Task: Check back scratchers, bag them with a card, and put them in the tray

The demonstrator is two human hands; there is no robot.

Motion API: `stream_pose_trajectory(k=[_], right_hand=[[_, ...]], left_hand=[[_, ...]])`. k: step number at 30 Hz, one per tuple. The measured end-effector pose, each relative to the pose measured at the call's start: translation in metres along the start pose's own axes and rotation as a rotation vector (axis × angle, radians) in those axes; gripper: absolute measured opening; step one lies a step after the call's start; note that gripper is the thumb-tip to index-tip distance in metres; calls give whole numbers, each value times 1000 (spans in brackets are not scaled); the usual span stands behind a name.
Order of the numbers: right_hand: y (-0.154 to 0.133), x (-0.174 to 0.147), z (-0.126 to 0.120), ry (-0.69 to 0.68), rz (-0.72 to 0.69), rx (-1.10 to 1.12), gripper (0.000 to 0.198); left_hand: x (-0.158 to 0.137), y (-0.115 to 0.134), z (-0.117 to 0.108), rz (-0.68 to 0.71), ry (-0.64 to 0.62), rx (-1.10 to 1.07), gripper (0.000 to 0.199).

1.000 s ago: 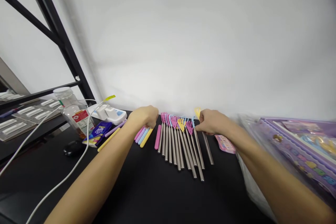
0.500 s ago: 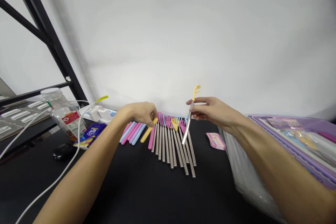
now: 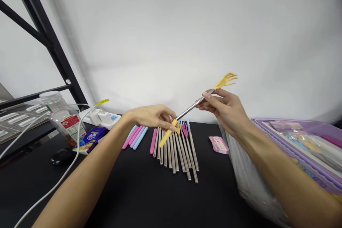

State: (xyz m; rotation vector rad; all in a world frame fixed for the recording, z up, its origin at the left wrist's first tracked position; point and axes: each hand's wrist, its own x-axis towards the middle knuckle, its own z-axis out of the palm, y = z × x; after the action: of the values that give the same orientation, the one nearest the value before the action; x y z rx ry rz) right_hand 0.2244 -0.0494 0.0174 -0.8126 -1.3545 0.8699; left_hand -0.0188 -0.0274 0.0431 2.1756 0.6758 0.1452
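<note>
Grip of the left hand (image 3: 153,115) is pinched on the yellow handle (image 3: 166,139), while the steel rod (image 3: 192,107) is held near its yellow claw (image 3: 226,80) by the right hand (image 3: 229,109), seemingly so both are aligned above the counter (image 3: 213,192).

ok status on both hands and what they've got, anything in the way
Left hand gripping yellow handle. Right hand gripping yellow-clawed rod, lower end at the handle; whether inserted, unclear. Nothing seen blocking; other metal rods on table below.
</note>
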Motion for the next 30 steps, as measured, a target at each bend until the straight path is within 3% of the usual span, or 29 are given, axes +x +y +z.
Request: stream_pose_trajectory(k=[3, 10, 16, 22, 27, 30], right_hand=[[0, 1, -4, 3, -36, -17, 36], [-4, 1, -14, 37, 10, 26, 35], [9, -11, 6, -65, 79, 114, 33], [18, -14, 22, -36, 46, 52, 31], [13, -1, -3, -24, 173, 42, 37], [1, 1, -24, -78, 152, -138, 45]], left_hand=[[-1, 2, 0, 0, 35, 55, 24], [-4, -1, -2, -7, 268, 112, 34], [13, 2, 10, 185, 448, 115, 26], [28, 7, 25, 238, 604, 210, 24], [24, 7, 20, 117, 515, 247, 31], [17, 6, 14, 22, 439, 294, 36]])
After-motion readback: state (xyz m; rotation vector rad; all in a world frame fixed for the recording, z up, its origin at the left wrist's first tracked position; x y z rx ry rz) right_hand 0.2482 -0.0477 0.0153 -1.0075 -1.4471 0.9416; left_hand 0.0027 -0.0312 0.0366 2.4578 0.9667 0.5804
